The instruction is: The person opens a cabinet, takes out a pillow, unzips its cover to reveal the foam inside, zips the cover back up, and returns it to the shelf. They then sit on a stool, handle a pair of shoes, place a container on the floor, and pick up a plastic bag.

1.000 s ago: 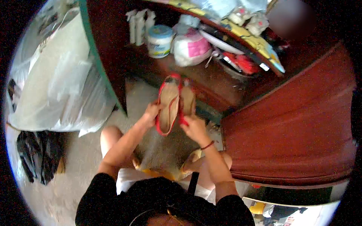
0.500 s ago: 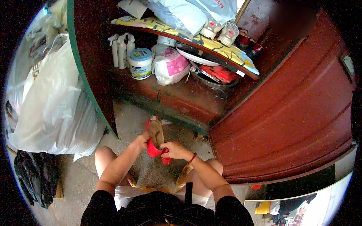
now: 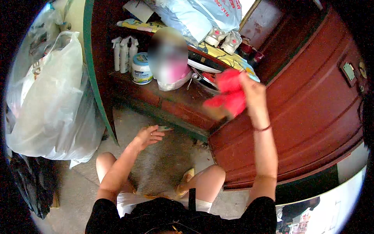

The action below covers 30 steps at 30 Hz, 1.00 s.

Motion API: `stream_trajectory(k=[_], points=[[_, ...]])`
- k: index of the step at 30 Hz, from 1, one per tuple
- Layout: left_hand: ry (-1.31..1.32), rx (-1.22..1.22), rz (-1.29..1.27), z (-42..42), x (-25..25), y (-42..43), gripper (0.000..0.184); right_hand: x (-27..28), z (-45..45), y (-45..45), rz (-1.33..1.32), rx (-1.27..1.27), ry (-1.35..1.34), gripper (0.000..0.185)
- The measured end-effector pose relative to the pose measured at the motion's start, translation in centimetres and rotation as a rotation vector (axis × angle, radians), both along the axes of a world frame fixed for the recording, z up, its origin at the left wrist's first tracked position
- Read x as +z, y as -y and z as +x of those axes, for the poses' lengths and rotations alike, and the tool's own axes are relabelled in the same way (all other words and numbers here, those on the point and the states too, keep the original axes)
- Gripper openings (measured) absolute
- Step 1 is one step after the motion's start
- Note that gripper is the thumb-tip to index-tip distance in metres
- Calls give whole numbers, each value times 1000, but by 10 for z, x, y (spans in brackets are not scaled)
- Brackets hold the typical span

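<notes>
My right hand (image 3: 253, 89) grips the pair of red shoes (image 3: 231, 93) by one end, raised in front of the cabinet's right side. The shoes are smeared by motion, their toes pointing left. Low over the floor, my left hand (image 3: 149, 136) is empty, its fingers apart and pointing right. A small flat item (image 3: 165, 128) shows just beyond its fingertips; I cannot make out what it is. Behind the shoes, partly covered, is a dark round pan (image 3: 204, 85) on the lower shelf.
On the lower shelf (image 3: 183, 102) stand white spray bottles (image 3: 124, 56), a cream tub (image 3: 142, 69) and a pink-white bundle (image 3: 175, 80). Grey shoes (image 3: 230, 42) and plastic bags (image 3: 187, 21) lie above. The red door (image 3: 296, 117) hangs open at right; large bags (image 3: 54, 105) stand left.
My right hand has lifted the red shoes up and to the right, towards the shelves. My left hand has let go of them and opened, staying low.
</notes>
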<state>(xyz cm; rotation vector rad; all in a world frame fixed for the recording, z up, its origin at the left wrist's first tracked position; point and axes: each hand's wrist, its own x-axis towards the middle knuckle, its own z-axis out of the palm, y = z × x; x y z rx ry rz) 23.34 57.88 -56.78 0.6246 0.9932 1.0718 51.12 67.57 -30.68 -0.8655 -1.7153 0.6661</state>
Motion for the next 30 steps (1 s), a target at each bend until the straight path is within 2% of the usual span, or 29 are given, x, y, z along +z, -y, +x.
stream_trajectory(k=[2,4,8,10,13,15,18,21,22,25,30], points=[[-2,-14,5,1,-3,0,47,56,2,-3,92,-163,73,32],[-8,-26,5,2,-6,-3,43,93,14,-43,259,-281,221,39],[10,-29,-11,6,-11,-7,36,132,-13,-73,559,-676,569,57],[12,-15,-9,7,-13,-5,35,130,-22,-109,533,-788,729,57],[-18,-8,25,7,-13,-3,35,108,-37,-146,510,-848,815,53],[-120,-37,12,6,-11,-4,34,92,-45,-162,534,-897,896,48],[-154,-41,33,6,-3,-2,35,64,-46,-192,488,-958,793,41],[3,27,59,8,2,2,33,48,-44,-222,333,-889,860,53],[5,44,50,7,-4,-2,33,42,-45,-238,328,-1000,806,56],[-19,89,1,5,-23,-11,32,44,-49,-233,328,-976,830,60],[26,180,-33,-4,-17,-9,27,27,-50,-204,469,-957,955,57]])
